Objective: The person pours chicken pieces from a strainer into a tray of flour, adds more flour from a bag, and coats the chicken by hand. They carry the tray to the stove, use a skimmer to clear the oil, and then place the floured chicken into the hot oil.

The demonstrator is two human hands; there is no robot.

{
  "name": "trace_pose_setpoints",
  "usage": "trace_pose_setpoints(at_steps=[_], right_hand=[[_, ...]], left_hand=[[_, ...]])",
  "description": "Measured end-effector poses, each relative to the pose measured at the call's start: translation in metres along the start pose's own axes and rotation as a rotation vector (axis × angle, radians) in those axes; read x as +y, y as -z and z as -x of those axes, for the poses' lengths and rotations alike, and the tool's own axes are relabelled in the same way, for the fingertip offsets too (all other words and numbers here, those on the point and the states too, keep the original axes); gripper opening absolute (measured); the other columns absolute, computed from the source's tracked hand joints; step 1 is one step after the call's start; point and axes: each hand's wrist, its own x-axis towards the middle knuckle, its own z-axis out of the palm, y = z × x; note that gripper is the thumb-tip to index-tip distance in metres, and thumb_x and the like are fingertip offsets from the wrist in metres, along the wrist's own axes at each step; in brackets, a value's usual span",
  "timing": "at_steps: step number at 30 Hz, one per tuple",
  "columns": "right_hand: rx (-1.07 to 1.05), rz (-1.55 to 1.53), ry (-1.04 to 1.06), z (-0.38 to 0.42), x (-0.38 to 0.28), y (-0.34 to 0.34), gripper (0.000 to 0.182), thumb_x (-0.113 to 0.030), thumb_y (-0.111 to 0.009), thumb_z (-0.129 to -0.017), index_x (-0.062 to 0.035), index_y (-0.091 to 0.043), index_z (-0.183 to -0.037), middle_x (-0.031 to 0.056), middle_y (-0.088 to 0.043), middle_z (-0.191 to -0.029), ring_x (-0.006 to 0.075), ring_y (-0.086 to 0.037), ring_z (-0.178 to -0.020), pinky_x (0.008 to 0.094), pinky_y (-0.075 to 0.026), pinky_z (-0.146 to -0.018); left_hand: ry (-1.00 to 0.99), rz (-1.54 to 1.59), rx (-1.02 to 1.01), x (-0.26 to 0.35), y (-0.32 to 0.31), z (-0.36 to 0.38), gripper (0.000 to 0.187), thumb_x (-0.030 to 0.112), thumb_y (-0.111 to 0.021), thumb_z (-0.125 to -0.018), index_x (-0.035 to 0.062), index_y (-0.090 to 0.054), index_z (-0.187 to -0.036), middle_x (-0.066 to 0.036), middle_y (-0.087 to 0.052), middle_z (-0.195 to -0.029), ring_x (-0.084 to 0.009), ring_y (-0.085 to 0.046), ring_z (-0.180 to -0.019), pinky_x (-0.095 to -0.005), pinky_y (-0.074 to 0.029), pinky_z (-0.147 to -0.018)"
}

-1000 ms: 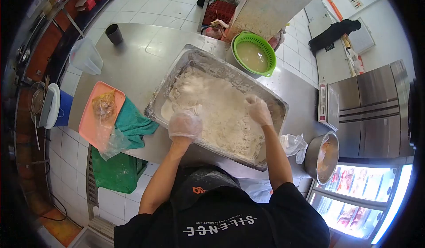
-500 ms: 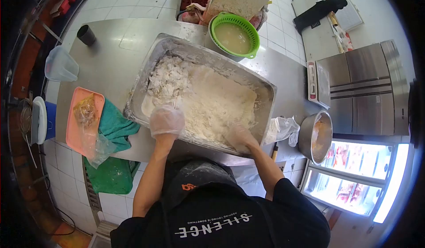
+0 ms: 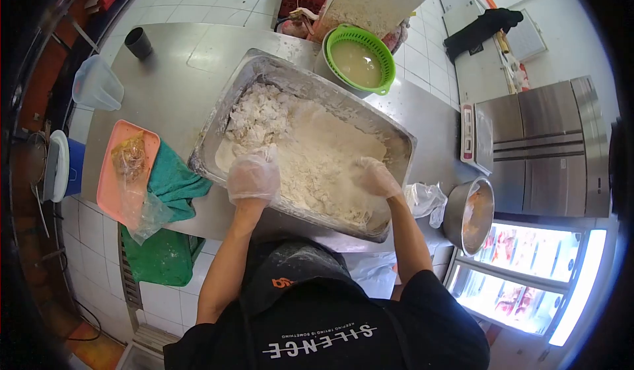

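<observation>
A large metal tub (image 3: 317,83) full of white flour (image 3: 323,152) is in front of me. Flour-coated pieces (image 3: 257,116) are heaped at its left end; their kind is hidden by the coating. My left hand (image 3: 254,177), in a clear plastic glove, rests at the tub's near side just below the heap, its back rounded toward me and most fingers hidden. Also gloved, my right hand (image 3: 378,177) is over the flour at the right side, fingers reaching left into or just above it.
Behind the tub stands a pot with a green basket (image 3: 389,73) in cloudy liquid. At left are a pink tray (image 3: 105,185) with a bagged yellow food, a teal cloth (image 3: 175,182), a clear jug (image 3: 99,86) and a dark cup (image 3: 139,43). A metal bowl (image 3: 456,218) and scale (image 3: 482,135) are at right.
My right hand has moved up and away from the near edge, further over the flour. My left hand stays by the heap. The whole view has shifted slightly.
</observation>
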Motion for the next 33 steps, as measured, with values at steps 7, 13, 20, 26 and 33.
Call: trace_pose_setpoints(at_steps=[7,13,20,26,33], right_hand=[[0.287,-0.214,0.102,-0.051,-0.007,-0.061,0.038,-0.019,-0.060,-0.088,-0.0080,-0.060,-0.124,0.0192,-0.067,-0.109,0.0355,-0.063,-0.104,0.0444,-0.049,-0.093],[0.025,0.567,0.436,-0.035,-0.032,-0.100,0.039,-0.041,-0.055,-0.086,-0.0221,-0.064,-0.119,0.0138,-0.067,-0.103,0.0327,-0.064,-0.095,0.0464,-0.049,-0.085],[-0.219,0.391,0.409,0.006,-0.007,-0.102,0.032,-0.029,-0.054,-0.085,-0.0116,-0.063,-0.110,0.0212,-0.067,-0.096,0.0364,-0.065,-0.088,0.0477,-0.050,-0.081],[-0.178,0.043,0.210,-0.004,0.026,-0.068,0.030,-0.009,-0.057,-0.078,-0.0050,-0.064,-0.107,0.0225,-0.067,-0.094,0.0386,-0.065,-0.088,0.0494,-0.050,-0.082],[0.207,-0.130,0.151,-0.003,0.056,-0.053,0.042,-0.005,-0.058,-0.075,-0.0061,-0.066,-0.116,0.0229,-0.068,-0.096,0.0375,-0.066,-0.089,0.0459,-0.052,-0.079]], left_hand=[[0.062,0.100,-0.007,0.001,0.007,0.002,0.030,0.036,-0.061,-0.084,0.0076,-0.069,-0.079,-0.018,-0.067,-0.079,-0.0386,-0.063,-0.075,-0.0503,-0.049,-0.068],[0.047,0.086,0.015,0.005,0.013,-0.003,0.039,0.038,-0.054,-0.088,0.0038,-0.069,-0.076,-0.021,-0.066,-0.074,-0.0399,-0.063,-0.070,-0.0507,-0.049,-0.066],[-0.019,0.061,0.073,0.008,0.015,-0.003,0.032,0.032,-0.056,-0.088,0.0048,-0.066,-0.073,-0.020,-0.063,-0.069,-0.0379,-0.062,-0.065,-0.0510,-0.048,-0.065],[-0.113,-0.049,0.024,0.005,0.024,-0.003,0.021,0.025,-0.055,-0.088,0.0081,-0.064,-0.080,-0.016,-0.064,-0.071,-0.0364,-0.063,-0.068,-0.0484,-0.050,-0.064],[-0.088,-0.006,0.072,0.007,0.016,-0.005,0.021,0.027,-0.056,-0.089,0.0087,-0.065,-0.084,-0.015,-0.064,-0.073,-0.0361,-0.063,-0.068,-0.0475,-0.049,-0.061]])
